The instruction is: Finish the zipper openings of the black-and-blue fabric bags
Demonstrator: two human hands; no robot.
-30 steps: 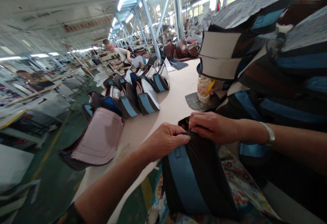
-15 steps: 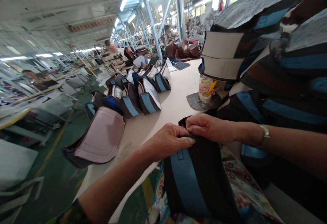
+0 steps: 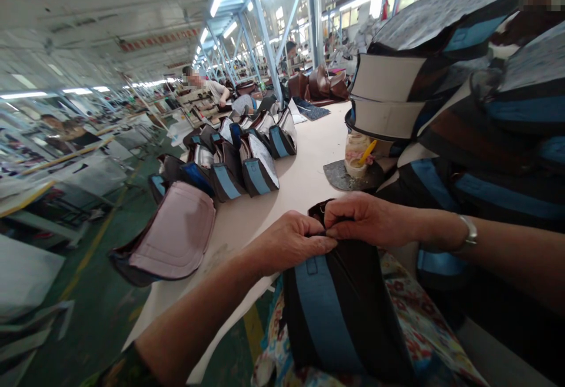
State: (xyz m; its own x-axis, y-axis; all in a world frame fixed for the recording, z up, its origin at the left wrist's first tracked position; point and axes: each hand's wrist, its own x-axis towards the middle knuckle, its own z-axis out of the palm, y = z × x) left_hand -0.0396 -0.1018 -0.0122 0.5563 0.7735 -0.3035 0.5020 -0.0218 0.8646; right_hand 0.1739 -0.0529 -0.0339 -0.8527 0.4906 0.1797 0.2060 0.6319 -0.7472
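Pinching dark bag (image 3: 348, 310), probably by rim.

In front of me, the pale table (image 3: 309, 160) bears clustered bags (image 3: 258, 178), a pink bag (image 3: 176, 231) and a dark plate (image 3: 353, 183).

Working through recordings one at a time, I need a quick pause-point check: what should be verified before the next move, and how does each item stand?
1. Dark bag supported: ok, resting on floral cloth.
2. Left hand grip: ok, pinching the bag's top.
3. Right hand grip: ok, pinching close beside it.
4. Material under both grips: cannot tell, covered.
5. Yellow stick in jar: ok, apart from both hands.
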